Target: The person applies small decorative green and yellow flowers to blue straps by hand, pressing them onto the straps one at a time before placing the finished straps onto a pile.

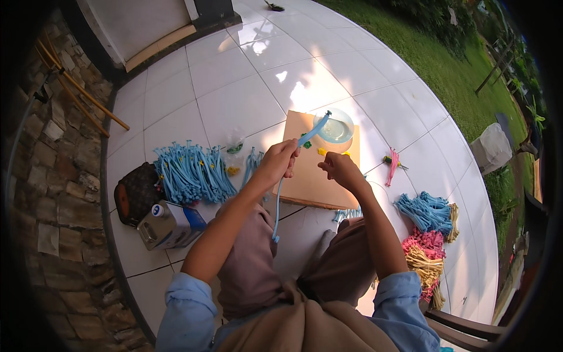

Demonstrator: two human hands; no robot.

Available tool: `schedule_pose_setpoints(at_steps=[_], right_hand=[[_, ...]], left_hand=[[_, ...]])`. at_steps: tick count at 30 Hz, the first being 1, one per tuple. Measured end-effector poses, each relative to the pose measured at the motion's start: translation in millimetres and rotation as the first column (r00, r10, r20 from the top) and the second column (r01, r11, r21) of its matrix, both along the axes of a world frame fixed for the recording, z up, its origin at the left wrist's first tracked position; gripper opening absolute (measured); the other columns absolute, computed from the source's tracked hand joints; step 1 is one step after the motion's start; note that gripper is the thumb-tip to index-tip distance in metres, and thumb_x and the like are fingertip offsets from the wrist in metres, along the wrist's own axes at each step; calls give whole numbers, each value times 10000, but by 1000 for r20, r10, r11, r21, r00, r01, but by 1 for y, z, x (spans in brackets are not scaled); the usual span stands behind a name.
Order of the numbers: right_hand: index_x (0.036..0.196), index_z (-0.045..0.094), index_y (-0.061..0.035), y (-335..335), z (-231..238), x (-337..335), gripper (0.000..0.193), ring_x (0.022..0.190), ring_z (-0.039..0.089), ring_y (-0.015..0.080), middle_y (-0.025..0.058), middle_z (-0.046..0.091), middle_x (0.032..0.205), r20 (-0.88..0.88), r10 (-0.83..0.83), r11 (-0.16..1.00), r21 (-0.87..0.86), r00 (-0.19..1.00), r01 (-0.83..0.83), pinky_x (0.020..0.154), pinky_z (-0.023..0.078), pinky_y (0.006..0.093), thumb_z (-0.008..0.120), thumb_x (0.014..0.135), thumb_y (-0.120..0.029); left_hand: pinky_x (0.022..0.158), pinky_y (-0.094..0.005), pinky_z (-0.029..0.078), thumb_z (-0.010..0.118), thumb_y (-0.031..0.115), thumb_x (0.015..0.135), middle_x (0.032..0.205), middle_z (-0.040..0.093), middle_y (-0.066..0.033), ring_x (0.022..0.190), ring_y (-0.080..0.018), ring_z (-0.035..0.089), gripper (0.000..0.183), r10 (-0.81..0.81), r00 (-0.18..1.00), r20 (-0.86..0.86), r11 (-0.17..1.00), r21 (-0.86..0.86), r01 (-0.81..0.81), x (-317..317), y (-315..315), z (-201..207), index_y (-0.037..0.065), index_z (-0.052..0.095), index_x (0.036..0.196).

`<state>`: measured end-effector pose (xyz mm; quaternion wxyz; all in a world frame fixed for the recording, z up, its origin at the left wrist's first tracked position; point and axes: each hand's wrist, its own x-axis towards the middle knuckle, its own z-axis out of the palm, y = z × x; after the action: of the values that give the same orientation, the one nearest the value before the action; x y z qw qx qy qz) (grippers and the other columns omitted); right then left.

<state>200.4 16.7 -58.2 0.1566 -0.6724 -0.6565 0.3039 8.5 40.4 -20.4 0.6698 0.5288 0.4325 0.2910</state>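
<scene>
My left hand (280,161) is closed round a light blue cord (313,130). The cord's thicker end points up and away over a tan board (293,186), and its thin tail hangs toward my knees, ending in a knot. To the right, my right hand (343,169) is curled with fingers pinched together; whatever they may hold is hidden. A clear round bowl (339,130) with pale contents stands on the board's far right corner. Beside it lie a small green piece (307,144) and small yellow pieces (322,151).
At left are a heap of blue cords (193,175), a brown bag (135,196) and a metal can (161,226). Blue bundles (427,211), pink bundles (423,242) and beige bundles (423,264) lie at right. A pink cord (392,167) rests on the white tiles (229,97).
</scene>
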Motion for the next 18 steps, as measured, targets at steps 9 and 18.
schedule_pose_setpoints(at_steps=[9, 18], right_hand=[[1077, 353, -14, 18, 15, -18, 268, 636, 601, 201, 172, 609, 825, -740, 29, 968, 188, 671, 165, 586, 473, 328, 476, 908, -182], [1257, 150, -73, 3, 62, -43, 594, 655, 575, 157, 181, 601, 924, -893, 225, 778, 405, 389, 480, 631, 486, 264, 561, 832, -17]], left_hand=[[459, -210, 325, 369, 329, 928, 509, 318, 47, 384, -46, 300, 347, 17, 972, 235, 1000, -11, -15, -7, 1, 11, 110, 367, 659], [401, -204, 300, 426, 280, 913, 460, 310, 42, 356, -46, 299, 376, -37, 993, 109, 997, 64, 30, -45, 8, 5, 115, 336, 588]])
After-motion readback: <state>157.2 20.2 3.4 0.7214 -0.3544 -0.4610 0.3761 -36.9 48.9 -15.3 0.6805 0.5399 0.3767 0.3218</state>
